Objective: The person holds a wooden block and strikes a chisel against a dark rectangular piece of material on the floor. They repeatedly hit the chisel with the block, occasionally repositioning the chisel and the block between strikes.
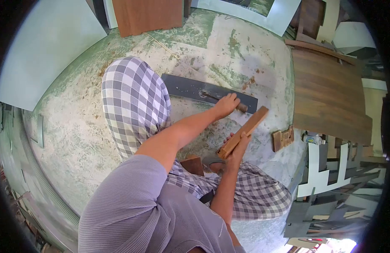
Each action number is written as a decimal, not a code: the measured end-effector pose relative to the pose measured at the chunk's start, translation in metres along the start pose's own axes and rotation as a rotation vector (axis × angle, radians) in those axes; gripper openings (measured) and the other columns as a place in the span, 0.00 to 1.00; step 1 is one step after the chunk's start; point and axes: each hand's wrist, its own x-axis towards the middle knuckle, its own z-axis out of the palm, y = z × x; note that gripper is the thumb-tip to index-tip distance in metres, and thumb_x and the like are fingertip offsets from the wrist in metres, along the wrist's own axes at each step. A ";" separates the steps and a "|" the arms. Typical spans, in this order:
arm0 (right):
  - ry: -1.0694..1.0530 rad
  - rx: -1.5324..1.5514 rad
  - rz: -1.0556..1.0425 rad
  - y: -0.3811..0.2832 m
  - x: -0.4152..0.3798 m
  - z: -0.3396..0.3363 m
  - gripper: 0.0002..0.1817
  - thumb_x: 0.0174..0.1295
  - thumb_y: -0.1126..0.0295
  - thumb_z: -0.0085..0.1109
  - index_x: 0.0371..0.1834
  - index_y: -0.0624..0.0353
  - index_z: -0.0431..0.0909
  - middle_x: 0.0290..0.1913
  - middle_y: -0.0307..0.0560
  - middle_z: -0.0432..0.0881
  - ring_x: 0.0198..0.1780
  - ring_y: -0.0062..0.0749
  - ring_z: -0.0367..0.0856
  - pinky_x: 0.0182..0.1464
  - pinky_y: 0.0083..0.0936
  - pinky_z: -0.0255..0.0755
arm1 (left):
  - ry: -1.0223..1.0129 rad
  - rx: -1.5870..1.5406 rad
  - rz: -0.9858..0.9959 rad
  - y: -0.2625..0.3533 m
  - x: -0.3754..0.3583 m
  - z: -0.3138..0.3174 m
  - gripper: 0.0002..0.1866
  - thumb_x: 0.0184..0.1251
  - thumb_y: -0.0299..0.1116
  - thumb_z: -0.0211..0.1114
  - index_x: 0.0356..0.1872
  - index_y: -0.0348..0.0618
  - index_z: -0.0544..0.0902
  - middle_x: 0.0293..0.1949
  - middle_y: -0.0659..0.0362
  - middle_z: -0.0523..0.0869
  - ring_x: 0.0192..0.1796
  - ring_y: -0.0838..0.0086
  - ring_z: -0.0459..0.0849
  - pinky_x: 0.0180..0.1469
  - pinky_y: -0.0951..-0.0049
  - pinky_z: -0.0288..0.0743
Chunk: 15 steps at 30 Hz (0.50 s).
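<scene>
My left hand [227, 105] is closed round a chisel, with its brown handle [242, 108] sticking out past my fingers. The thin dark blade [211, 97] points left along a long dark board [182, 85] on the floor, its tip by a rough pale mark with small chips. My right hand [239, 148] grips a long wooden block [246, 130] from below, tilted up to the right, its upper end close to the board's right end. Small dark details at the block's near end are hard to make out. My checkered knees are on both sides.
A notched wooden block [282, 139] lies on the floor to the right. Beyond it are a large brown panel [330, 92] and stacked offcuts [338, 189]. A white panel [51, 46] and a ribbed hose [34, 164] are at left. A thin stick [163, 46] lies ahead.
</scene>
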 end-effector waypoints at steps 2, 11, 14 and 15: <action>0.039 -0.052 -0.176 -0.008 -0.003 0.005 0.30 0.66 0.57 0.47 0.67 0.52 0.48 0.36 0.51 0.72 0.27 0.32 0.74 0.26 0.29 0.74 | 0.085 -0.044 -0.146 0.001 0.012 -0.017 0.16 0.47 0.24 0.66 0.39 0.40 0.73 0.40 0.51 0.73 0.45 0.53 0.76 0.45 0.60 0.76; 0.058 -0.332 -0.389 -0.007 0.003 0.012 0.40 0.66 0.59 0.48 0.76 0.50 0.37 0.42 0.53 0.72 0.32 0.31 0.75 0.30 0.27 0.75 | 0.141 -0.385 -0.451 -0.014 0.023 -0.041 0.18 0.54 0.25 0.68 0.42 0.37 0.68 0.45 0.45 0.74 0.47 0.49 0.76 0.47 0.54 0.69; 0.042 -0.344 -0.418 -0.035 -0.026 0.033 0.42 0.63 0.65 0.49 0.76 0.57 0.37 0.74 0.59 0.48 0.70 0.50 0.57 0.68 0.36 0.54 | 0.284 -0.345 -0.484 -0.014 0.019 -0.042 0.19 0.55 0.24 0.66 0.47 0.37 0.68 0.46 0.45 0.74 0.51 0.50 0.75 0.50 0.56 0.69; 0.034 -0.342 -0.417 -0.044 -0.033 0.039 0.42 0.63 0.65 0.49 0.76 0.57 0.37 0.74 0.59 0.48 0.70 0.50 0.57 0.68 0.36 0.54 | 0.379 -0.300 -0.457 -0.014 0.019 -0.043 0.21 0.56 0.24 0.65 0.49 0.37 0.68 0.47 0.45 0.74 0.53 0.51 0.74 0.52 0.57 0.69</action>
